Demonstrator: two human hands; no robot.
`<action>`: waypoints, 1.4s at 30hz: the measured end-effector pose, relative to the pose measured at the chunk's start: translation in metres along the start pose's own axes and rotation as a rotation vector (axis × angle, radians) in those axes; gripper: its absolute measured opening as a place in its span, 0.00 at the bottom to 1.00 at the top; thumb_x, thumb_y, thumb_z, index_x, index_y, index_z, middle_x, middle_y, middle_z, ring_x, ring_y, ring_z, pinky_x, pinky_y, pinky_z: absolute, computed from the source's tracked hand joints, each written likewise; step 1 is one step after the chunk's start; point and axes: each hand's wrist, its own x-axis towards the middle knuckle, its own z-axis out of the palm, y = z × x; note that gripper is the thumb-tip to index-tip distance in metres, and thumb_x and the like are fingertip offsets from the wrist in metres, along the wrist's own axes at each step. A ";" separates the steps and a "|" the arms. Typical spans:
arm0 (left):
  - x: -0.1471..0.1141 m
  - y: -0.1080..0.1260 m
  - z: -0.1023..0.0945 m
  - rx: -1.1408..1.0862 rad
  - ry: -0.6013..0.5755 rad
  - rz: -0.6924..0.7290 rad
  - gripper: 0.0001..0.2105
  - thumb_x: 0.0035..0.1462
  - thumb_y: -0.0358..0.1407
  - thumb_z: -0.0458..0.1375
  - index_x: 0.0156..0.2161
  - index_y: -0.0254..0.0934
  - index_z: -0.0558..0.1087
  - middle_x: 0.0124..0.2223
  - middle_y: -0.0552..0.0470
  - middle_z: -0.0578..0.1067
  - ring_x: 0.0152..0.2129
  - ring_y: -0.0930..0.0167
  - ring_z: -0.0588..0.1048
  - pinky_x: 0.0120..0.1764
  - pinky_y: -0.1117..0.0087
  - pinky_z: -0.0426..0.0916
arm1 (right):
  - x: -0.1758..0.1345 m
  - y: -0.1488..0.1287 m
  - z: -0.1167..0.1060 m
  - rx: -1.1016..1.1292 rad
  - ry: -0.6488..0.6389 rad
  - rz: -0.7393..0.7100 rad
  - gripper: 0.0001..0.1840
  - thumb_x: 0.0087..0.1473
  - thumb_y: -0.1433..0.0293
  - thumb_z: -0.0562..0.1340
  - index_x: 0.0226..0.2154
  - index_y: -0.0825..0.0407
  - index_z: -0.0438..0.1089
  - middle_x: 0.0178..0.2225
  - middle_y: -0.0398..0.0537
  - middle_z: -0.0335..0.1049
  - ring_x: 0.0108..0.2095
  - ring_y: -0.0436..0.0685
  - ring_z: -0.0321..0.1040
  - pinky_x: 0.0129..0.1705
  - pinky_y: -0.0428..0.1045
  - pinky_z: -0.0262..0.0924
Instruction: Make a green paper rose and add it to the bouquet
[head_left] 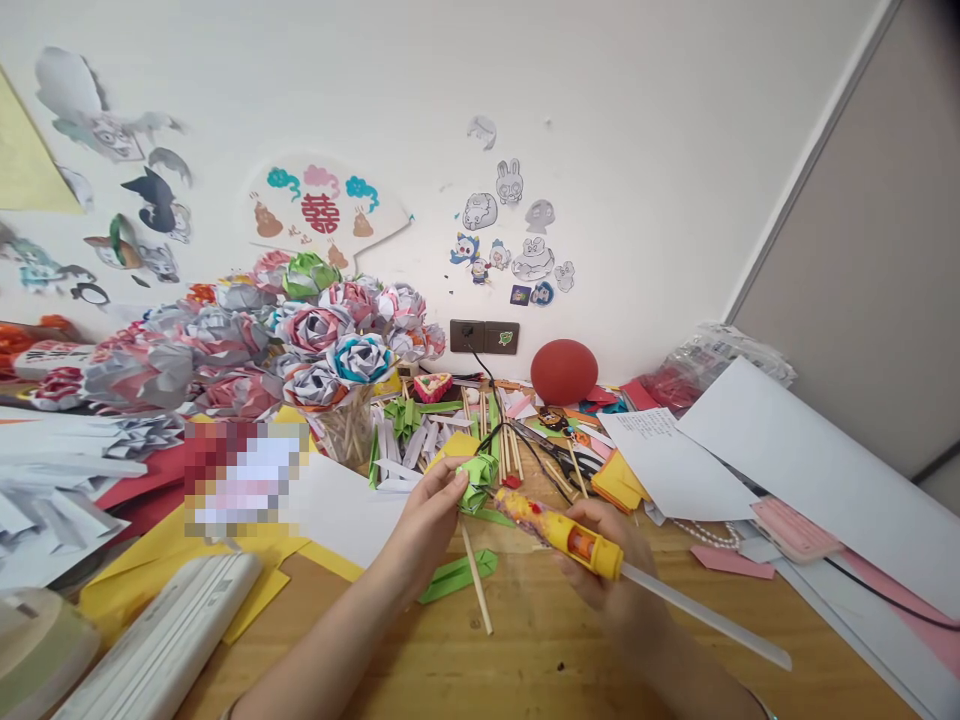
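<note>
My left hand (435, 505) pinches a folded green paper flower (477, 482) above the middle of the table. A wooden stick (478, 585) slants down below the flower; whether it is joined to it I cannot tell. In my right hand (604, 560) is a yellow hot glue gun (559, 530), its nozzle pointing left and touching or nearly touching the flower. A long whitish glue stick (709, 615) juts from the gun's back end. On the wood beneath lies a folded green paper strip (459, 577).
Paper flowers (319, 330) crowd a clear cup (345, 430) at the back left. Scissors (559, 445), a red balloon (564, 372) and paper scraps lie behind my hands. White sheets (832, 450) cover the right side; a white power strip (161, 640) is front left.
</note>
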 end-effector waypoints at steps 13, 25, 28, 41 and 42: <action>0.001 0.008 -0.001 0.098 0.159 0.065 0.11 0.48 0.40 0.62 0.37 0.38 0.72 0.36 0.51 0.75 0.34 0.68 0.70 0.38 0.70 0.60 | 0.009 0.001 0.003 -0.315 0.036 -0.273 0.09 0.57 0.68 0.52 0.33 0.54 0.66 0.19 0.45 0.67 0.21 0.54 0.63 0.24 0.47 0.53; -0.001 0.009 0.006 -0.102 0.021 0.045 0.11 0.52 0.39 0.58 0.40 0.36 0.74 0.39 0.48 0.75 0.40 0.64 0.70 0.45 0.67 0.60 | 0.009 0.056 0.035 -0.003 -0.053 0.375 0.20 0.37 0.76 0.56 0.38 0.54 0.64 0.32 0.49 0.65 0.35 0.60 0.64 0.39 0.56 0.62; -0.003 0.008 0.008 -0.044 0.040 0.066 0.10 0.50 0.40 0.60 0.36 0.37 0.74 0.36 0.50 0.75 0.36 0.66 0.71 0.42 0.68 0.60 | 0.013 0.030 0.032 0.428 -0.204 0.461 0.10 0.48 0.69 0.55 0.36 0.52 0.64 0.31 0.46 0.67 0.33 0.56 0.67 0.39 0.54 0.63; -0.013 0.014 0.015 -0.021 0.032 0.096 0.12 0.48 0.41 0.62 0.37 0.38 0.73 0.34 0.51 0.74 0.33 0.68 0.70 0.37 0.70 0.60 | -0.008 -0.024 0.037 1.205 -0.609 0.602 0.24 0.55 0.57 0.53 0.51 0.50 0.55 0.29 0.45 0.71 0.20 0.48 0.65 0.24 0.44 0.60; -0.012 0.015 0.015 -0.039 0.032 0.094 0.12 0.48 0.41 0.62 0.37 0.38 0.73 0.34 0.51 0.74 0.33 0.68 0.70 0.37 0.70 0.60 | -0.010 -0.022 0.033 1.247 -0.586 0.562 0.22 0.57 0.56 0.50 0.49 0.49 0.58 0.33 0.49 0.71 0.25 0.50 0.68 0.28 0.46 0.63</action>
